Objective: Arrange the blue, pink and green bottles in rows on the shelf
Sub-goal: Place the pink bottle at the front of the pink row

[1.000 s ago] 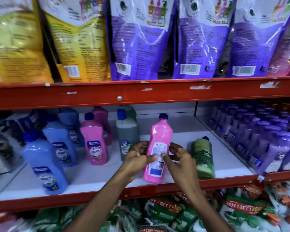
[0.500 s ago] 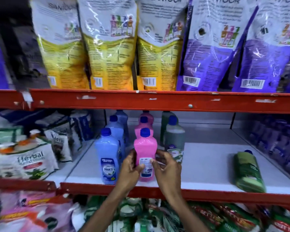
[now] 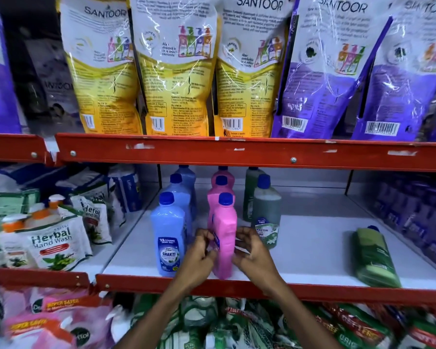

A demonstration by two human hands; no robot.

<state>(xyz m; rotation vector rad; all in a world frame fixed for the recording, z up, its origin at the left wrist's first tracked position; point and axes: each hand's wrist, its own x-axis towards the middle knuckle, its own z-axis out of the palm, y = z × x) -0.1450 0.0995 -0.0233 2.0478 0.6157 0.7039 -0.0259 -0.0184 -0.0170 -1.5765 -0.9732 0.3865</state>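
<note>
Your left hand point(image 3: 199, 250) and right hand point(image 3: 252, 250) grip the front pink bottle point(image 3: 224, 238) upright on the shelf point(image 3: 312, 248), beside the blue bottle point(image 3: 168, 235).

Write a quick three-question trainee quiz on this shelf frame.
1. True or false: the green bottle at the right lies on its side.
2. Which bottle do the left hand and right hand hold? A blue B pink C green
3. Fill in: the front blue bottle stands ____ of the held one.

Key: 1 true. 2 B, the front pink bottle. 3 left.
</note>
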